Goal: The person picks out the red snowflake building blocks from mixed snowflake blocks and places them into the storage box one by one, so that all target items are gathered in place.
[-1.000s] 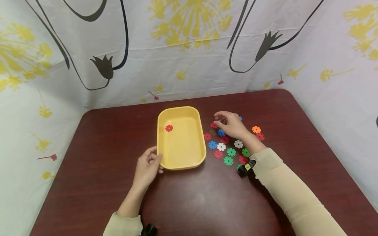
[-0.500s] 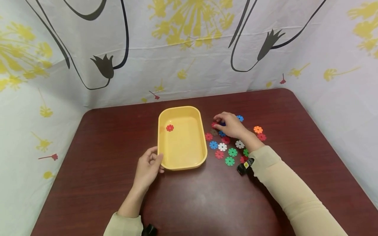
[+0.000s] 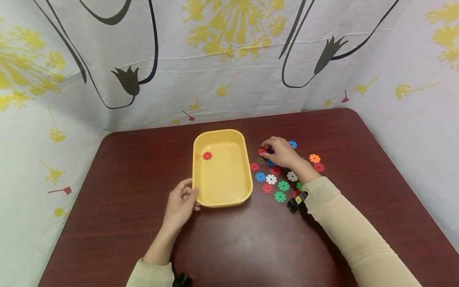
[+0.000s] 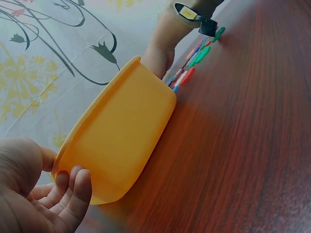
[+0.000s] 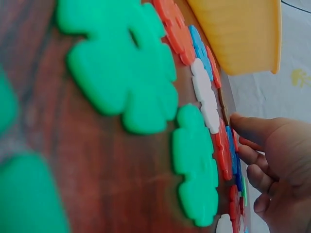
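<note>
My left hand [image 3: 180, 203] grips the near-left corner of a yellow plastic tray [image 3: 199, 201], its thumb over the rim and its fingers along the outer wall. Inside the tray lies a red interlocking disc [image 3: 207, 156]. To the right of the tray, my right hand [image 3: 281, 152] bends down over loose notched discs. Its thumb and index finger close on another red interlocking disc [image 3: 262, 151]. In the right wrist view the thumb [image 5: 252, 127] reaches down to the row of discs. A dark blue disc [image 3: 271, 151] is partly hidden beneath the right hand.
Several notched discs lie around the right hand, including a white disc [image 3: 271, 179], a green disc [image 3: 280, 196] and an orange disc [image 3: 314, 158]. The dark red wooden table [image 3: 143, 167] ends against a patterned cloth [image 3: 215, 91] at the back.
My right hand has lowered toward the discs, and its thumb and index finger have closed on a red one. The left hand and tray have stayed put.
</note>
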A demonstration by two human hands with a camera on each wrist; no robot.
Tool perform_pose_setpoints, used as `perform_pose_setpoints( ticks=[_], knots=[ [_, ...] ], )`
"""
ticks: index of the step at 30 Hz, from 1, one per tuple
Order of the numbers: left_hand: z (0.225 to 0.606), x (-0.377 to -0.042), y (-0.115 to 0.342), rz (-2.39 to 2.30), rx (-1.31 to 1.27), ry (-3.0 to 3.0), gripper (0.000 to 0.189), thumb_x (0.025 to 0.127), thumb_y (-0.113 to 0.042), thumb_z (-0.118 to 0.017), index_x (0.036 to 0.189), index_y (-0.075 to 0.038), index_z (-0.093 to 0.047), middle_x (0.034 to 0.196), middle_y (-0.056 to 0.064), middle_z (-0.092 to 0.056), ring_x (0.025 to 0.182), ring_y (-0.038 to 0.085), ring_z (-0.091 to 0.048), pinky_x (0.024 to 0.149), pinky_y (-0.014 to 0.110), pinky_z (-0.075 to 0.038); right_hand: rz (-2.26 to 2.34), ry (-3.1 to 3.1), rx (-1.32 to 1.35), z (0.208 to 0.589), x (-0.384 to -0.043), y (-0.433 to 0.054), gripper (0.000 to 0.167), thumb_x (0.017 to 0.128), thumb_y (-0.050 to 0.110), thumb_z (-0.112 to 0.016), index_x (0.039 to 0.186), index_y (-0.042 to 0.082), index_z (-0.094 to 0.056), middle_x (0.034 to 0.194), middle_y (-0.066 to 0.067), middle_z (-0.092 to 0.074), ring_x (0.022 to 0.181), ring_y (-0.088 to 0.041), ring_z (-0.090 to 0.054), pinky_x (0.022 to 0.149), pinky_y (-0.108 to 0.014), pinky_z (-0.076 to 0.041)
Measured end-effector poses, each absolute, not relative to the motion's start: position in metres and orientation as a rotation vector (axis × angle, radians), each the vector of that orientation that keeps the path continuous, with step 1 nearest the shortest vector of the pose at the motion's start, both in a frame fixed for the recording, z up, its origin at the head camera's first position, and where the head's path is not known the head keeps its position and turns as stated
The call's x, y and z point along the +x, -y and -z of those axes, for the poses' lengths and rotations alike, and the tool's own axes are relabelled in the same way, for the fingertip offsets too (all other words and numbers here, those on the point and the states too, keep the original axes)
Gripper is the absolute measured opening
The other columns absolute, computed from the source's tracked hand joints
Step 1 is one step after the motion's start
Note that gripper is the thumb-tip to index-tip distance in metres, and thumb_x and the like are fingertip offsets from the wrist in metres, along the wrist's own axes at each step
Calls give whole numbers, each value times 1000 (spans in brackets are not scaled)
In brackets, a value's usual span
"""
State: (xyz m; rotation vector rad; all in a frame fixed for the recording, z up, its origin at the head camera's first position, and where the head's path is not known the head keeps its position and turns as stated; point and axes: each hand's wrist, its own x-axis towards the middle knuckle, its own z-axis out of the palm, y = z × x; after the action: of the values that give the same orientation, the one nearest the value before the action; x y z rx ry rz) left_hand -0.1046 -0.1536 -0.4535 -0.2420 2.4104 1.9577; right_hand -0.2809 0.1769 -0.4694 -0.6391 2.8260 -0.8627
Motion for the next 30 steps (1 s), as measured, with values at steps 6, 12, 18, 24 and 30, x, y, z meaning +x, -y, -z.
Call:
perform_pose_setpoints(
  ticks=[6,12,18,24,30],
  knots=[
    [455,-105,152,-1952,-251,-2428,41,101,-8,-62,139,3,-52,84,21,-63,61,23,-63,51,27,-60,778,-2842,-596,467,-280,-177,35,96,27,-72,120,1,-68,110,-15,-61,103,-31,-55,91,-49,-53],
    [457,-105,153,-1947,-240,-2439,42,100,-8,-62,139,5,-52,84,21,-62,60,23,-63,50,26,-59,747,-2856,-562,466,-281,-179,34,97,29,-71,119,2,-68,110,-14,-61,101,-30,-56,89,-48,-53],
    [456,-104,153,-1943,-247,-2448,42,101,-9,-62,139,3,-52,85,22,-63,60,22,-63,50,27,-59,743,-2865,-585,466,-283,-178,36,96,30,-71,118,1,-68,110,-15,-61,101,-31,-57,90,-49,-53],
    [457,-104,153,-1948,-232,-2448,42,101,-9,-62,140,4,-52,83,20,-62,60,23,-63,50,27,-59,747,-2858,-558,465,-284,-178,36,96,31,-72,115,1,-68,110,-15,-61,99,-30,-58,88,-47,-55],
    [457,-105,153,-1947,-240,-2434,44,101,-11,-62,141,3,-51,85,20,-62,61,22,-63,50,26,-58,751,-2827,-560,465,-285,-176,33,95,30,-74,109,2,-65,109,-15,-60,96,-29,-55,84,-44,-54]
  ],
)
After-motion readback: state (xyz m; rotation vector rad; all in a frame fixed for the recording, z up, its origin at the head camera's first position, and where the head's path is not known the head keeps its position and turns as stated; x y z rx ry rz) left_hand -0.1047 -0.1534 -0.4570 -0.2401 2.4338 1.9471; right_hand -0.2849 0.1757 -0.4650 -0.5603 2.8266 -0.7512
